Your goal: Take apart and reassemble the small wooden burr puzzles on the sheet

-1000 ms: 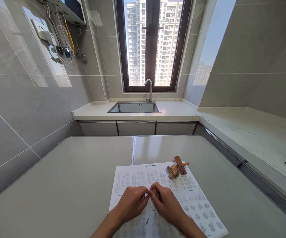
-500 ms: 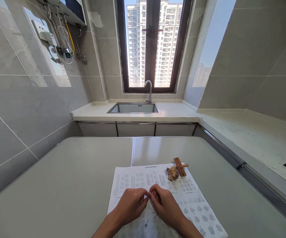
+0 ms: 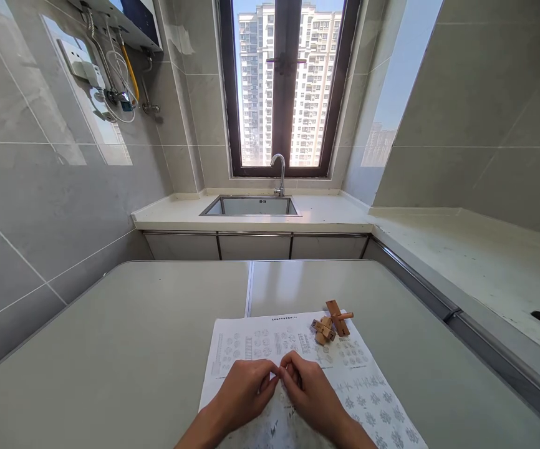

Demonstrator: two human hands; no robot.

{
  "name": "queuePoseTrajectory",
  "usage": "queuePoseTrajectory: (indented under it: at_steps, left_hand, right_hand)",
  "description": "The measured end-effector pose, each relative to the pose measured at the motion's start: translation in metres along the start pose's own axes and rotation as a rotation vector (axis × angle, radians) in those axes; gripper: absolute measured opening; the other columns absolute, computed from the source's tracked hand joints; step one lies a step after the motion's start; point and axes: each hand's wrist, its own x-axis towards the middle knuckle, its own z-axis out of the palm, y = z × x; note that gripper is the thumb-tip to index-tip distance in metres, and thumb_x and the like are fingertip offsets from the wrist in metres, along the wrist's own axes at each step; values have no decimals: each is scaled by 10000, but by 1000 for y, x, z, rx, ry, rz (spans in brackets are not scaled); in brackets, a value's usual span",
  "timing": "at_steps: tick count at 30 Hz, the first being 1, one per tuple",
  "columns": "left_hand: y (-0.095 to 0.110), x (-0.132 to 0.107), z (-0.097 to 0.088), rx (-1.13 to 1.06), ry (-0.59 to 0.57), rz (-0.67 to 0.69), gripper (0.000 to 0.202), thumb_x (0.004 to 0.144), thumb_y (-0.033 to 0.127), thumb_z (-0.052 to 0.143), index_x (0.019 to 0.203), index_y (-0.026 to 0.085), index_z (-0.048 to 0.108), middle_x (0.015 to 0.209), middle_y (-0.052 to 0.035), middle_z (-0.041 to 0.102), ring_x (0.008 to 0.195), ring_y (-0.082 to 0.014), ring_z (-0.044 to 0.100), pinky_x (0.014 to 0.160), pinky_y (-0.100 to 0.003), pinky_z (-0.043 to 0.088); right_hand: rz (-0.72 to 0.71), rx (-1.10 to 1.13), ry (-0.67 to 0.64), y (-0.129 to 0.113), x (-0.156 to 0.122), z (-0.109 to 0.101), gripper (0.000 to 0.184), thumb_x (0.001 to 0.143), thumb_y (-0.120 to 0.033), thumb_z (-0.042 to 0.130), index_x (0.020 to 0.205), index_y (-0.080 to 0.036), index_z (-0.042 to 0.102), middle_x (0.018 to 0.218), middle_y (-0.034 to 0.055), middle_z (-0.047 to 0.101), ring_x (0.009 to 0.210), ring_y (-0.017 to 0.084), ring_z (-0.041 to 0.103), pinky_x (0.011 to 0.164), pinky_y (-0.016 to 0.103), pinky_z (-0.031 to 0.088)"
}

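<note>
My left hand [image 3: 250,388] and my right hand [image 3: 308,391] meet over a printed instruction sheet [image 3: 368,374], fingertips touching. Both are closed with the fingers curled in a pinch; anything between them is hidden. The sheet bears rows of small grey diagrams and lies on the table. On its far right corner sits a cluster of interlocked wooden puzzle pieces [image 3: 323,330]. Right beside that cluster is a darker wooden cross [image 3: 338,318], a flat strip with a round peg sticking out to the right.
The pale table [image 3: 111,349] has a seam running away from me. Beyond it stand a counter [image 3: 171,215] with a steel sink [image 3: 251,206] and a faucet [image 3: 279,171], under a window [image 3: 284,87]. Another counter [image 3: 476,255] runs along the right.
The view has shifted slightly, so everything sits a little lower and further left. My hands keep the same pinched pose, and the wooden pieces have not moved on the sheet.
</note>
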Motion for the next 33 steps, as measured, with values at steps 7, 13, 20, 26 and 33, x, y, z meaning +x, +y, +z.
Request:
queuePoseTrajectory:
  at_steps: [7,13,20,26,33]
  left_hand:
    - [0,0,0,-1,-6,0,214,977,207,508,963,224,721,683,19,668,590,-141,578,604,-225,411]
    - [0,0,-1,6,-13,-17,227,972,199,500,978,237,724,684,20,692,600,-151,617,603,-231,409]
    - [3,0,-3,18,-15,-5,214,959,182,518,975,241,723,703,18,708,598,-146,628,620,-231,420]
    - [-1,-1,0,22,-12,25,217,971,181,500,995,238,708,720,11,718,606,-149,637,624,-238,423]
    - [-4,1,2,39,-11,27,222,964,179,503,999,241,713,729,5,730,622,-161,662,634,-247,433]
  right_hand:
    - [-17,-6,19,-2,1,-1,260,1042,-394,507,885,-211,602,668,-19,635,584,150,548,578,242,368]
    - [-28,-22,27,-2,1,-1,280,1040,-414,486,878,-215,597,669,-15,625,588,157,550,582,249,374]
    - [-19,-19,330,3,3,-17,320,1036,-493,488,924,-224,620,650,-16,587,568,174,536,570,269,408]
    - [155,-46,784,18,13,-56,386,1000,-538,502,1159,-215,640,1120,113,668,912,255,639,788,343,518]
    - [340,-101,889,62,22,-91,530,959,-567,487,1309,-220,682,1133,119,543,952,278,643,813,379,524]
